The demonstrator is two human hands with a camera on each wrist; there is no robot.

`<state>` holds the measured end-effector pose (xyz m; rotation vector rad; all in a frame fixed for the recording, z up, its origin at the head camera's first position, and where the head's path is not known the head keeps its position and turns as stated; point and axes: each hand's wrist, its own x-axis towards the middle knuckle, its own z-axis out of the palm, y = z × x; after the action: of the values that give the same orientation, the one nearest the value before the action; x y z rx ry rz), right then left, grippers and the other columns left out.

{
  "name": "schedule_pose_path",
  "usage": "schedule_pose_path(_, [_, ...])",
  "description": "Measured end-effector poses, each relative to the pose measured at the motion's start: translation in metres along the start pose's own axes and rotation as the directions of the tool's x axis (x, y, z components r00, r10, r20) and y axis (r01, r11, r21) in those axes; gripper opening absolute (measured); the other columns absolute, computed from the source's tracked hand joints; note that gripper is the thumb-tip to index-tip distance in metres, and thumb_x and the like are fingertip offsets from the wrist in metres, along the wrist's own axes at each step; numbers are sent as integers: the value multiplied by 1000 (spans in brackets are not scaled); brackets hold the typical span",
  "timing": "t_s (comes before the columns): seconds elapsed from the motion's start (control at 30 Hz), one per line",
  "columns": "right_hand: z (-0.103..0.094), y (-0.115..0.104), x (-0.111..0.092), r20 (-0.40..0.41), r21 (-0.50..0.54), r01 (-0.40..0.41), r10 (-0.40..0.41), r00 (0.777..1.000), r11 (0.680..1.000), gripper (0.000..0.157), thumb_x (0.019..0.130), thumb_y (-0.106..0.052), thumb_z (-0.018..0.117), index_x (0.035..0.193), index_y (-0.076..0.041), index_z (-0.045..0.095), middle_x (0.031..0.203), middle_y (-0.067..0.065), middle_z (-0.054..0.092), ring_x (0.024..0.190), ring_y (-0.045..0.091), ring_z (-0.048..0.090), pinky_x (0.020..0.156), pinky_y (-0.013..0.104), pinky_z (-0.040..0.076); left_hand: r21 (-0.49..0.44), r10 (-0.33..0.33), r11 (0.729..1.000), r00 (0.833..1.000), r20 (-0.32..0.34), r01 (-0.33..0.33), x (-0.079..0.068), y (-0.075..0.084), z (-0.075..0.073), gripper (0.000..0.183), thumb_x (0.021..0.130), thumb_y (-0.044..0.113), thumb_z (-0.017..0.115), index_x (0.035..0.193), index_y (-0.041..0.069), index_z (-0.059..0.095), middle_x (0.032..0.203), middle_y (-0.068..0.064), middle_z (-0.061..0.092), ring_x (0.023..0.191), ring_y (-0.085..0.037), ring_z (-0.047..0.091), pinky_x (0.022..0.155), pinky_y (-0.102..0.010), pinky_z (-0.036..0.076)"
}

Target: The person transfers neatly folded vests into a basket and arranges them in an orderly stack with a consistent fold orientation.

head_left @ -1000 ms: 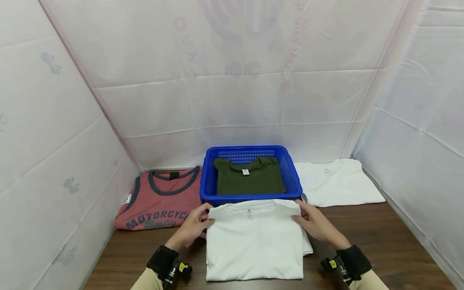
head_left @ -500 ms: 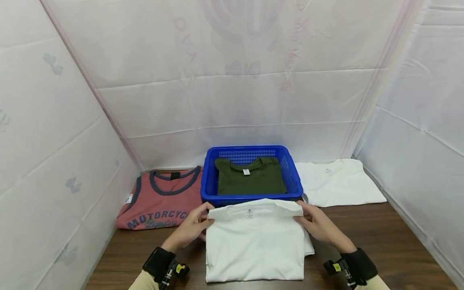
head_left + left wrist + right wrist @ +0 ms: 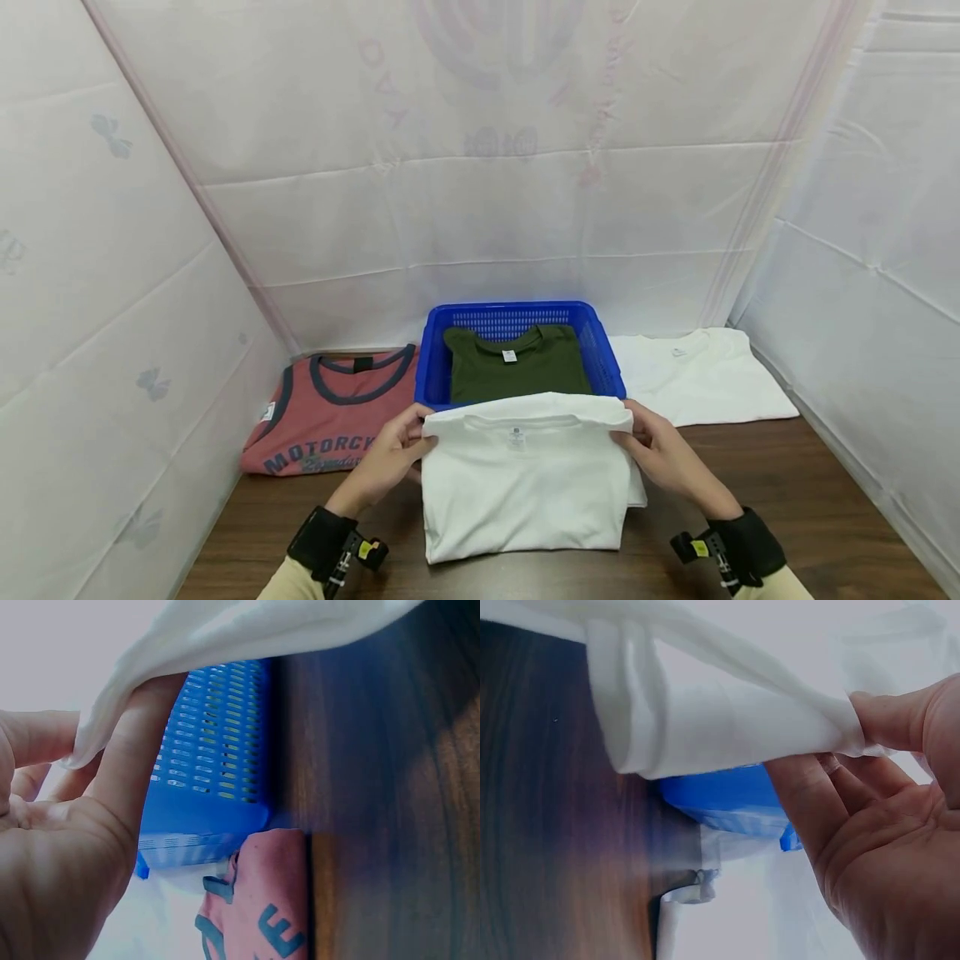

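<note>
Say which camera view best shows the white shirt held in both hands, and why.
The head view: the white shirt shows almost whole there, neck label included. The left wrist view shows only a strip, held by the left hand; the right wrist view shows layered folds and the edge the right hand pinches.

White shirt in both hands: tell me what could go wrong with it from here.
The held white shirt might unfold: the left hand and right hand pinch it near its upper corners, leaving its lower part ungripped. The flap poking out at right could slip loose.
</note>
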<state>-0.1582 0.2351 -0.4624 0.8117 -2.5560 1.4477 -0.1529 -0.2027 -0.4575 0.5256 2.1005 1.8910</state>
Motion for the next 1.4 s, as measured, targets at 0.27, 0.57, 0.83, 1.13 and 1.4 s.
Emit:
schedule_pose_path(0.27, [-3,-13,8,-71,122,-29,38,997,992,33,104,0,58,132,-1,42,115,28,70,81,14,72,61,35,59,3,16,1000,997,-74,-16,1,11,-1,32,109,17,54,135,11,38,114,-23,69,84,-31,71,62,-49,60])
schedule_pose_path(0.57, [-3,-28,18,-275,76,20,1,962,997,36,98,4,65,97,-1,29,74,2,44,54,2,43,44,24,39,106,143,987,954,-263,-118,8,21,8,36,107,16,57,120,6,25,73,-6,44,49,-10,34,48,-24,33])
schedule_pose_path(0.83, [-2,-46,22,-353,-67,127,-143,925,990,28,94,12,65,84,-5,46,70,4,52,52,4,41,45,23,38,180,302,951,875,-379,-251,10,34,17,8,104,5,61,104,2,53,80,-8,51,54,-8,36,51,-23,35])
schedule_pose_path(1.13, [-6,-41,23,-371,-124,164,-199,907,979,26,93,16,62,104,-1,78,92,6,71,59,5,49,52,19,41,165,266,962,888,-376,-219,11,40,12,23,105,15,61,123,7,73,102,-13,73,41,-11,26,38,-29,29])
schedule_pose_path(1.4, [-8,-47,28,-285,-98,141,-163,945,985,31,100,2,62,128,-8,72,120,10,73,54,3,43,46,20,38,193,283,956,877,-389,-223,16,45,12,31,102,17,67,132,12,70,118,-11,72,59,-4,54,55,-20,44])
